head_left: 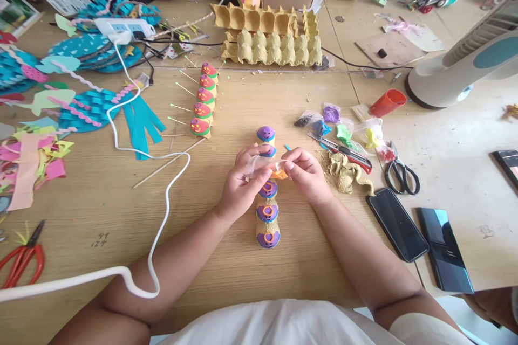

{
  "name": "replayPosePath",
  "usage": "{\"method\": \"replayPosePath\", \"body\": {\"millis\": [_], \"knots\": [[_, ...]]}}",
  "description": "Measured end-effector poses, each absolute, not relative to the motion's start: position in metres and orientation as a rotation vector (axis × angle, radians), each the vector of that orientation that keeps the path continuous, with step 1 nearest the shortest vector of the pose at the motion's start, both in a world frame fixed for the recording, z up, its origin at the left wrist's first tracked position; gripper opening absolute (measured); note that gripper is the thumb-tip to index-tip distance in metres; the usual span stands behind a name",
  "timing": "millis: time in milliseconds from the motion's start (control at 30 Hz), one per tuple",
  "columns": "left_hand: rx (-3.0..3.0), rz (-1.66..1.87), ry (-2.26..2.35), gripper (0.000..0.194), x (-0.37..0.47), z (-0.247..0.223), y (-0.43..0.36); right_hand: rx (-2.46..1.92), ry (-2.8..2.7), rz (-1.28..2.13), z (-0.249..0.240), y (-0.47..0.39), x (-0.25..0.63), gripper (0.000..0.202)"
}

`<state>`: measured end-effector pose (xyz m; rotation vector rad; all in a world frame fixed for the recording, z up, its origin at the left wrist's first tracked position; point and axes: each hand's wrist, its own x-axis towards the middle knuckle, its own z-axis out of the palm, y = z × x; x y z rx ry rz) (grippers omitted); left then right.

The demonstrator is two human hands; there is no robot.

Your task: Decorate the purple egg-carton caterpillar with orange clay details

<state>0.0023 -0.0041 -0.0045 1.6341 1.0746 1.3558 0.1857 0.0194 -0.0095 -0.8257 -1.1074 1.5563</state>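
My left hand [246, 180] is closed on a small clear plastic bag [259, 164] with orange clay [279, 174] at its right end. My right hand [305, 172] pinches the bag's right edge, close to the left fingertips. Below both hands a column of egg-carton cups [267, 213] lies on the table, faced with purple clay and edged in blue. The three nearest cups carry orange rings; the two far ones show dark marks and no ring. The hands partly cover the column's middle.
Bagged coloured clay [343, 132], a utility knife [343, 152], scissors [401, 175] and two phones [399, 223] lie right. Red-green cups [202, 110] with sticks stand left, near a white cable [165, 210]. Egg cartons [279, 47] are behind; a white fan [449, 73] stands far right.
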Motion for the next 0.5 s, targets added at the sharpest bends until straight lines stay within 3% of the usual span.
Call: {"method": "replayPosePath", "body": {"millis": [500], "knots": [[1.344,1.315,0.992,0.041,0.005,-0.012,-0.003,-0.83,-1.18,1.522,-0.008,0.019,0.183,0.043]]}}
